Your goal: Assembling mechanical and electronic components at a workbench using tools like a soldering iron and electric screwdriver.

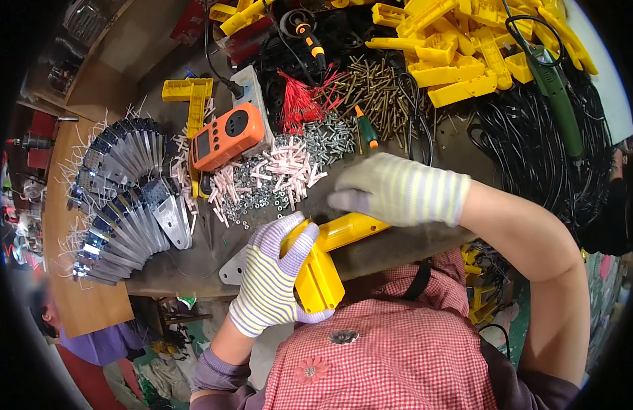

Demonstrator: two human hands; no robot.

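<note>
My left hand [272, 273], in a striped knit glove, is wrapped round the head of a yellow plastic housing [320, 281]. The housing's long handle [354, 229] slants up to the right under my other hand. My right hand [398, 191], gloved alike, hovers over the handle's far end with fingers curled and pressed together; what they hold, if anything, is hidden. A flat grey metal plate with holes [232, 268] lies beside my left wrist. Beyond the hands are white-pink sleeved parts [285, 167], small nuts [251, 203] and silver screws [330, 140].
Fanned metal blade plates with wires [128, 232] fill the left side. An orange meter [227, 137] rests by a power strip [251, 96]. Farther back are red wired parts [299, 102], long brass screws [378, 89], yellow housings [460, 51], a green electric screwdriver [559, 102] and black cables [528, 150].
</note>
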